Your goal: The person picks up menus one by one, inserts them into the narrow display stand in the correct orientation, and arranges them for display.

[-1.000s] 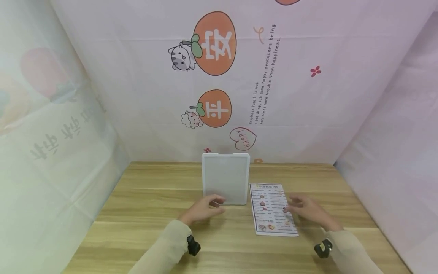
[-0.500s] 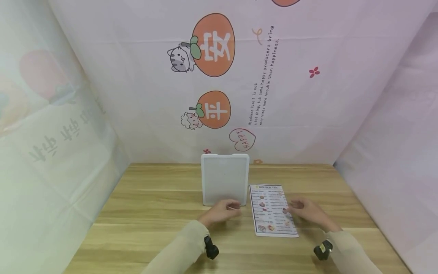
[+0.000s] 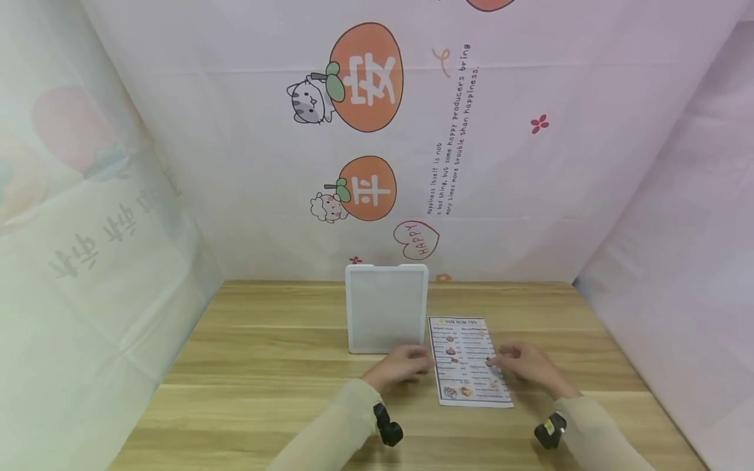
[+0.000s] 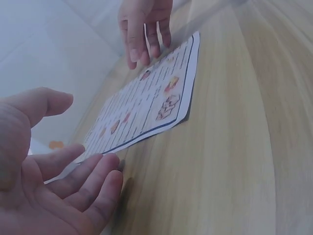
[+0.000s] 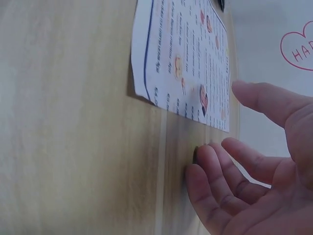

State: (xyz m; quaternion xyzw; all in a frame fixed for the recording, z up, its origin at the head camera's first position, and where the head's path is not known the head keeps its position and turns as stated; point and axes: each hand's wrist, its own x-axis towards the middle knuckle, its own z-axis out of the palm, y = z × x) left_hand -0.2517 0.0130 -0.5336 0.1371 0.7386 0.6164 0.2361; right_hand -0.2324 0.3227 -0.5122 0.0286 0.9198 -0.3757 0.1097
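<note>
A printed menu sheet [image 3: 468,363] headed "DIM SUM INN" lies flat on the wooden table, its edges slightly lifted in the wrist views. My left hand [image 3: 403,365] is at the sheet's left edge, fingers relaxed and thumb apart; in the left wrist view its fingertips [image 4: 110,164] come close to the paper, and I cannot tell whether they touch. At the right edge is my right hand [image 3: 527,366], thumb above and fingers loosely bent. In the right wrist view the sheet [image 5: 186,58] lies just beyond those fingers, with nothing gripped.
Upright behind my left hand stands a white-framed panel [image 3: 387,307] with a grey face. The wooden table [image 3: 265,366] meets a printed cloth backdrop [image 3: 501,248] at the back. Cloth walls rise on the left [image 3: 118,294] and right [image 3: 677,275].
My left hand has moved right, from in front of the white-framed panel to the menu's left edge. The right hand stays nearly still. Menu and panel keep their places.
</note>
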